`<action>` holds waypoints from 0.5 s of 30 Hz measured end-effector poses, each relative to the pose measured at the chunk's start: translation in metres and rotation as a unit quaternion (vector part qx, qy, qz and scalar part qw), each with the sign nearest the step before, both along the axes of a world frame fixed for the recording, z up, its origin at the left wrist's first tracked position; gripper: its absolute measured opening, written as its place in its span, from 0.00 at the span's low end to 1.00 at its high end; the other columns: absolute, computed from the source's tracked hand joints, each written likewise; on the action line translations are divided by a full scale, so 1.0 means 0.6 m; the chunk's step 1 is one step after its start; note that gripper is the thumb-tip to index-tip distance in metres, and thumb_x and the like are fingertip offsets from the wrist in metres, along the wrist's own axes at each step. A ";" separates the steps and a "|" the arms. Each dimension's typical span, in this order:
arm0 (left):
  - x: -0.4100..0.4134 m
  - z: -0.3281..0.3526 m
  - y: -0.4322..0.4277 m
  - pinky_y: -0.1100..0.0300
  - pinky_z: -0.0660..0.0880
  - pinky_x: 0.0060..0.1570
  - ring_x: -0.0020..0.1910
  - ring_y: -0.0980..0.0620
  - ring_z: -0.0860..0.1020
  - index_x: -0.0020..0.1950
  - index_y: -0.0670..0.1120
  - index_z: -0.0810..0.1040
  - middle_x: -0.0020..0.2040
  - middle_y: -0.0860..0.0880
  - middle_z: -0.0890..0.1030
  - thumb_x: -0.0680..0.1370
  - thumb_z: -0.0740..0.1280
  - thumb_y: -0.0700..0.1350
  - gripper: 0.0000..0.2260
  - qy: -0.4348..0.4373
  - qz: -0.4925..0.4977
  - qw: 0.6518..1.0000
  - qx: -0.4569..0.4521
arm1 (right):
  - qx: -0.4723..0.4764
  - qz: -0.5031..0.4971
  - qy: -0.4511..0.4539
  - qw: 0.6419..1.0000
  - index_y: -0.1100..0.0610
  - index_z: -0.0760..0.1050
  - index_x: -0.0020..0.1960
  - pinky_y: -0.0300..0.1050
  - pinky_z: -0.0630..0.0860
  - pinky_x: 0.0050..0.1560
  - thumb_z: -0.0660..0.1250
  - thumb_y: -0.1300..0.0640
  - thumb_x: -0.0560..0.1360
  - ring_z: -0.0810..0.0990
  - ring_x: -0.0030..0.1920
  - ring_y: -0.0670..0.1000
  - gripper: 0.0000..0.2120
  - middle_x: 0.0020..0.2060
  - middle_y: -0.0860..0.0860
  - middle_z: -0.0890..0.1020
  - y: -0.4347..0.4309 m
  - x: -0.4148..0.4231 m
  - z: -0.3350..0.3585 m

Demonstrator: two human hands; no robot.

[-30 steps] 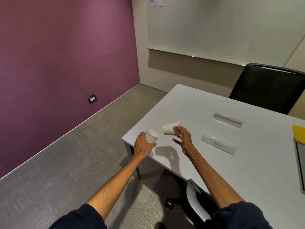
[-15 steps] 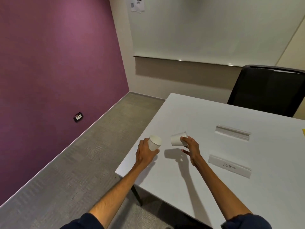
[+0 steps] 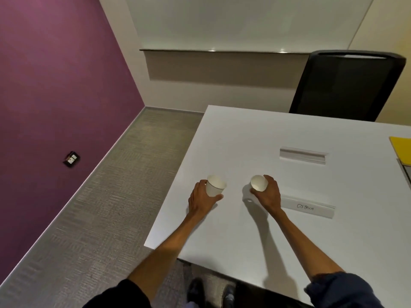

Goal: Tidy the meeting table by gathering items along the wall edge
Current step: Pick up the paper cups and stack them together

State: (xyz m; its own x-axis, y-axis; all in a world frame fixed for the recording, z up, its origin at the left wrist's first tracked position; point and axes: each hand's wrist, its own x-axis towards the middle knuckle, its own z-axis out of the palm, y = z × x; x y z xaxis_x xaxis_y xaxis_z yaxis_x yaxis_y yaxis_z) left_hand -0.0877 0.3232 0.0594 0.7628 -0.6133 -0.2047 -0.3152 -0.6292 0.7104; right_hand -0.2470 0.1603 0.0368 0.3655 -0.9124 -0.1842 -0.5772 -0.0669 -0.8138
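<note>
- White paper cup (image 3: 214,186) is sitting in the person's left hand (image 3: 201,200), fingers curled round its side and thumb pressing under its base, near the left edge of the table (image 3: 244,134).
- 2nd white paper cup (image 3: 258,183) is being gripped by the right hand (image 3: 268,195), fingers wrapped over its far side, mouth tilting toward the viewer so the inside is showing.
- Both cups are looking empty; cannot tell whether either is touching the tabletop or being held just above it.
- 2 cups are sitting well apart from each other, bare white tabletop between them.
- Folded name card (image 3: 309,207) reading "OSTRICH" is lying flat just beside the right hand, on its right.
- 2nd blank name card (image 3: 303,154) is lying further back on the table, apart from the first.
- Yellow folder (image 3: 401,150) is poking in at the right edge of the table, mostly cut off.
- Black mesh chair (image 3: 347,83) is standing behind the far side of the table.
- Purple wall (image 3: 55,74) is running along the left, with a dark socket plate (image 3: 71,158) low on it; grey carpet (image 3: 100,218) is lying between the wall and the table.
- Whiteboard (image 3: 244,21) is hanging on the far wall.
- Person is wearing dark sleeves pushed up, both forearms bare, and dark shoes (image 3: 195,292) are showing under the table's near edge.
</note>
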 end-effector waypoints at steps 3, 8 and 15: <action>0.008 -0.020 -0.007 0.49 0.77 0.57 0.61 0.46 0.77 0.68 0.47 0.71 0.63 0.48 0.77 0.66 0.79 0.56 0.35 0.014 -0.012 1.000 0.008 | -0.008 0.016 0.074 0.997 0.61 0.66 0.72 0.58 0.72 0.64 0.78 0.58 0.67 0.72 0.67 0.61 0.38 0.66 0.60 0.73 -0.001 -0.002 -0.018; 0.034 -0.044 -0.010 0.53 0.76 0.53 0.60 0.46 0.77 0.66 0.47 0.72 0.62 0.48 0.78 0.65 0.80 0.55 0.34 0.036 -0.049 0.998 0.019 | -0.018 0.012 0.121 0.992 0.59 0.64 0.74 0.59 0.72 0.64 0.77 0.58 0.66 0.70 0.67 0.62 0.40 0.66 0.60 0.72 0.002 0.006 -0.030; 0.056 -0.049 -0.021 0.53 0.77 0.55 0.60 0.48 0.77 0.67 0.48 0.71 0.63 0.49 0.77 0.65 0.79 0.57 0.35 0.039 -0.089 0.995 0.032 | -0.001 0.011 0.163 0.987 0.61 0.61 0.74 0.59 0.71 0.64 0.75 0.59 0.69 0.69 0.68 0.62 0.39 0.66 0.61 0.70 0.001 0.016 -0.047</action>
